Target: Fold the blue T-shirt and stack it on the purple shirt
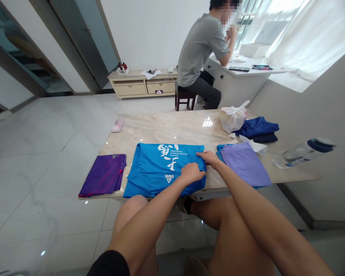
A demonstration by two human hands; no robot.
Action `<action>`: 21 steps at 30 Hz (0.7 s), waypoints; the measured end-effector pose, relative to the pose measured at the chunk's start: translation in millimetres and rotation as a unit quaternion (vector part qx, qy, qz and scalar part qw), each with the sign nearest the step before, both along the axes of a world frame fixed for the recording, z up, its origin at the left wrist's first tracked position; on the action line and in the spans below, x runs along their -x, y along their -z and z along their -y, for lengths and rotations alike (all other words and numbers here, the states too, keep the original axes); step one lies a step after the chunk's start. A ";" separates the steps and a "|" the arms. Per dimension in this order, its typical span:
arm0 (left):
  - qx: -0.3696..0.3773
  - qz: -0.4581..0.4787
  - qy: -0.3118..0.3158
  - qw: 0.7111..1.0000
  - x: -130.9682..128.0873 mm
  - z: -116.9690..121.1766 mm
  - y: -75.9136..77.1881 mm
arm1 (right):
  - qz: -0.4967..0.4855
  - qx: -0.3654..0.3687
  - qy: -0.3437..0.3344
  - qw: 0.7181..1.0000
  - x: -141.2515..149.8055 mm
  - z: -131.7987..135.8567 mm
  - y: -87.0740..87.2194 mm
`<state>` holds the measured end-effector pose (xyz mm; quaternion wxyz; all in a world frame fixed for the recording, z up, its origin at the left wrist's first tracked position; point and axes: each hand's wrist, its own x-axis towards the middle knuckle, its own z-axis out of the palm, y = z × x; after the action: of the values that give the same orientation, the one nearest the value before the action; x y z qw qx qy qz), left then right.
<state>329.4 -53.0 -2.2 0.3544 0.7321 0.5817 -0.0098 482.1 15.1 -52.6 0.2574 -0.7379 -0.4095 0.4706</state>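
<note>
A blue T-shirt (149,165) with white lettering lies partly folded on the marble-look table (161,126) in front of me. My left hand (192,173) is closed on the shirt near its right edge, knuckles up. Just beyond it, my right hand (209,158) pinches the same right edge, thumb and fingers on the cloth. To the left rests a folded purple garment (103,174). On the right, a folded lavender cloth (245,163) lies over a blue one.
Farther right are a white plastic bag (232,117), dark blue folded clothes (257,128) and a clear water bottle (304,151). A pink packet (117,125) lies at the far left corner. Another person (201,50) sits on a stool by a white desk (241,80).
</note>
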 end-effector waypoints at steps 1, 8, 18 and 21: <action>0.000 0.029 -0.013 0.999 6.5 3.0 -1.8 | -0.031 -0.001 0.013 0.999 3.2 -0.2 -5.1; 0.052 0.334 -0.291 0.895 85.9 22.5 5.5 | -0.086 -0.208 -0.030 0.974 48.3 -14.6 -34.2; 0.085 0.484 -0.410 0.769 173.5 32.6 9.7 | -0.044 -0.251 -0.157 0.954 156.6 -36.5 -39.0; -0.015 0.338 -0.391 0.856 184.1 40.3 21.4 | 0.020 -0.244 -0.173 0.954 182.4 -40.5 -37.1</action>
<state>145.3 -93.3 -23.6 0.4928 0.4074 0.6647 0.3864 299.7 55.6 -15.5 0.3365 -0.5797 -0.6383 0.3786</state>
